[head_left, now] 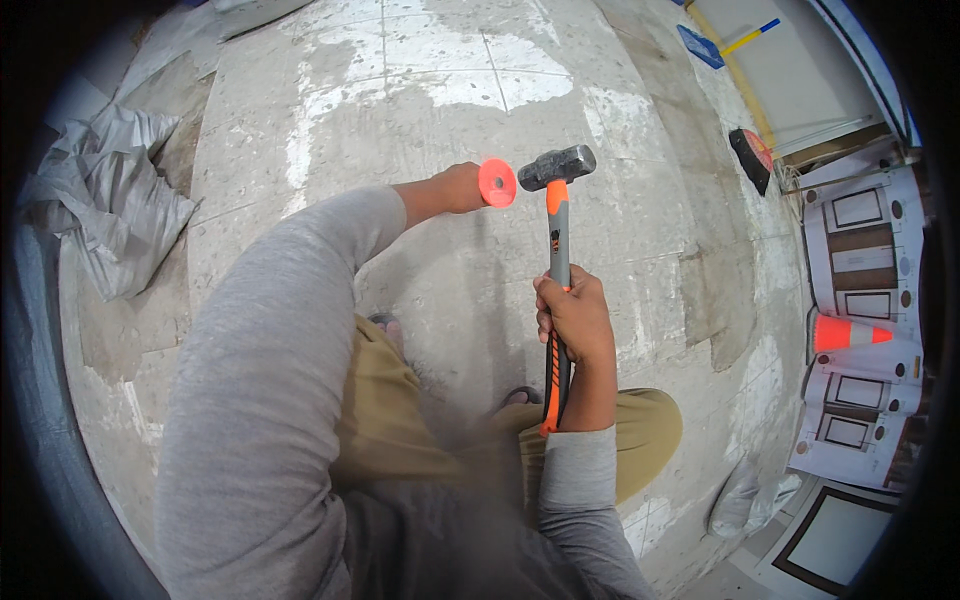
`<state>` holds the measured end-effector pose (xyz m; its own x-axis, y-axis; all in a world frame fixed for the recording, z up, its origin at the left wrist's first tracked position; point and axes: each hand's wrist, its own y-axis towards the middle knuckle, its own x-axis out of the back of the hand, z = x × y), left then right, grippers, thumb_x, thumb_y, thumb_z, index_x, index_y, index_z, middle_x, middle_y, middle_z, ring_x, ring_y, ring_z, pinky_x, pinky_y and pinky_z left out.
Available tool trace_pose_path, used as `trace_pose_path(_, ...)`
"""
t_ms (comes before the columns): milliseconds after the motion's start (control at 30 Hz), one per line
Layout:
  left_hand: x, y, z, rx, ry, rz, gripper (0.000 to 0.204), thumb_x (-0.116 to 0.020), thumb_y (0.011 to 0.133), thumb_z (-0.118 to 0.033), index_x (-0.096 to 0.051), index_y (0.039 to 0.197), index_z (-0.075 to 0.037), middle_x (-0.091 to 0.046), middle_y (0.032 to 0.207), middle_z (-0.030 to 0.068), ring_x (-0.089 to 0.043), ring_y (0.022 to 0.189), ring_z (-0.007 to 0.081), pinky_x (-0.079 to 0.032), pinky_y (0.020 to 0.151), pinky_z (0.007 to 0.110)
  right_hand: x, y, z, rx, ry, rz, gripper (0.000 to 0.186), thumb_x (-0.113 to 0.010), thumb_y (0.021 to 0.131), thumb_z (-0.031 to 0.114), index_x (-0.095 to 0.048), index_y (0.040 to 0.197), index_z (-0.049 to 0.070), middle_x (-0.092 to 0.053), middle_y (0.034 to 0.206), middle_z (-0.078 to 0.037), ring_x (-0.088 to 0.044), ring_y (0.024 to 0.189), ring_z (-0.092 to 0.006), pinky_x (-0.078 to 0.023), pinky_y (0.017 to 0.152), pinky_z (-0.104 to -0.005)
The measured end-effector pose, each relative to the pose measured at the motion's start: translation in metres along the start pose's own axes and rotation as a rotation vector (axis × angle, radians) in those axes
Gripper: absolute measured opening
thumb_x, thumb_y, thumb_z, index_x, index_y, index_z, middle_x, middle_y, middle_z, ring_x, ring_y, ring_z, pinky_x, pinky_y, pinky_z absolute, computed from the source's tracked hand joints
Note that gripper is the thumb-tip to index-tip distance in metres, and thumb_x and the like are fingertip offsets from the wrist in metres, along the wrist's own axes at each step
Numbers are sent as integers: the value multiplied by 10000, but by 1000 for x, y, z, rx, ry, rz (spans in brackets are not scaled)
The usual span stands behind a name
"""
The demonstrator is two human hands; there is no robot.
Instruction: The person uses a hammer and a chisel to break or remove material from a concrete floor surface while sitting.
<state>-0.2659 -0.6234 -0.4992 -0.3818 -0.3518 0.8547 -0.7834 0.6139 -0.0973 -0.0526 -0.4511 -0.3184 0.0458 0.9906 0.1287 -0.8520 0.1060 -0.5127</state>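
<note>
In my right hand (578, 315) is a short-handled sledgehammer (557, 230), gripped around the middle of its grey and orange handle. The dark steel head points away from me, and the handle's end reaches back along my wrist. My left hand (458, 188) is closed on a chisel, of which only the round orange hand guard (497, 184) and the small metal striking end in its centre show. A small gap separates the hammer head from the guard. The chisel's shaft and tip are hidden, and most of my left fingers are behind the guard.
Below lies a worn tiled floor (440, 130) with white patches. White sacking (120, 200) is heaped at the left. Along the right are a blue dustpan (700, 46), a red and black brush head (751, 160), an orange cone (850, 334) and printed cardboard (865, 270). My feet are close below.
</note>
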Motion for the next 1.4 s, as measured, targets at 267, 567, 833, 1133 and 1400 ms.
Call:
trace_pose_path(267, 34, -17, 2, 113, -308, -202, 379, -691, 809, -337, -605, 1073, -79, -662, 964, 102, -638, 864, 267, -495, 784, 386, -1, -2, 7, 16, 10, 1, 134, -577, 854, 89, -515, 859, -29, -504, 624, -57, -463, 403, -104, -405, 358, -269)
trace_pose_path(567, 17, -30, -8, 40, -539, -219, 409, -731, 797, -299, -591, 1111, -79, -624, 1100, 88, -582, 1036, 240, -453, 884, 360, -7, -17, 25, 65, 23, -7, 132, -579, 848, 86, -520, 868, -31, -505, 621, -55, -460, 393, -99, -397, 362, -268)
trace_pose_path(833, 2, -35, 1, 54, -522, -182, 416, -727, 793, -367, -599, 1036, -55, -654, 958, 130, -631, 864, 269, -492, 769, 374, -7, -47, 48, 174, 13, -86, 145, -593, 851, 110, -534, 870, -21, -505, 605, -35, -470, 429, -86, -393, 389, -252)
trace_pose_path(1133, 6, -48, -5, -63, -492, -237, 434, -717, 798, -390, -600, 1031, -43, -665, 951, 153, -623, 879, 315, -492, 770, 381, -20, -86, 124, 831, 118, -368, 67, -587, 889, 49, -538, 886, 2, -528, 589, -26, -459, 438, -51, -361, 403, -207)
trace_pose_path(1400, 4, -41, -10, -114, -522, -258, 435, -663, 825, -424, -578, 1115, -112, -661, 1010, 139, -629, 949, 337, -504, 806, 395, -38, 19, -28, 265, -707, -84, 200, -565, 860, 134, -530, 881, -62, -599, 735, -243, -618, 658, -396, -503, 621, -459)
